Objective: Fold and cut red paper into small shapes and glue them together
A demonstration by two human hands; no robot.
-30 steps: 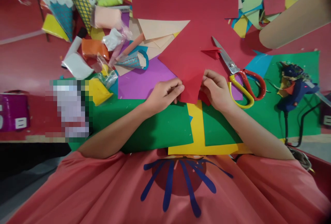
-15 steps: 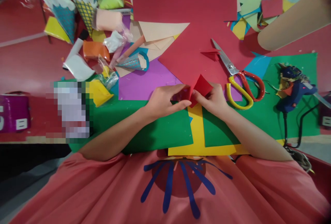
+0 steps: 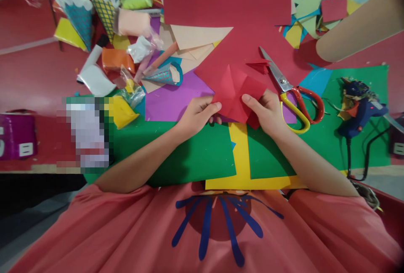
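1. nearest, the person's salmon shirt [image 3: 126, 231] fills the bottom, its lower part and sides cut off by the edge; both forearms come out of its sleeves and slant inward over the green sheets [image 3: 195, 151] and a yellow sheet [image 3: 240, 151].
2. the left hand [image 3: 198, 115] has its wrist nearly straight and pinches the left edge of the creased red paper [image 3: 232, 94] between thumb and fingers; some fingertips are hidden behind it.
3. the right hand [image 3: 269, 112] pinches the paper's right side, thumb lying flat on top, most other fingers tucked out of sight beneath. whether the darker red flap under that thumb is the same piece or another, i cannot tell.
4. the paper is between the two hands, in front of the chest; its height above the bench is hard to judge.
5. at left, a pixelated patch [image 3: 90, 134] hides whatever lies there; at right, a blue glue gun [image 3: 360, 113] has tangled, unclear bits behind it.
6. scissors [image 3: 284, 81] lie just beyond the right hand, a small folded red piece [image 3: 259, 65] near their tip.
7. farther off, a cardboard tube [image 3: 356, 29] runs out at the right edge, and some patterned cones [image 3: 77, 18] are cropped at the top.
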